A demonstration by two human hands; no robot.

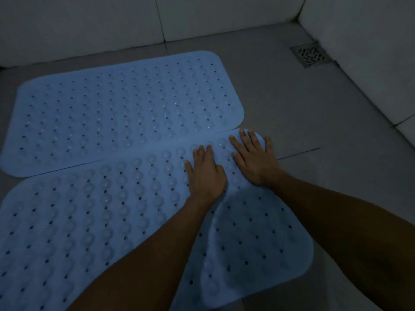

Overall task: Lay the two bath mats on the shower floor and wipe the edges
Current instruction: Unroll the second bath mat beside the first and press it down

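flatly, two hands, left and right, press the nearer of two mats.

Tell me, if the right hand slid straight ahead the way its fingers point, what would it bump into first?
The right hand lies flat on the near mat, fingers pointing up toward the back wall. It would slide off the mat's corner onto bare floor, probably just past the far mat, then reach the wall.
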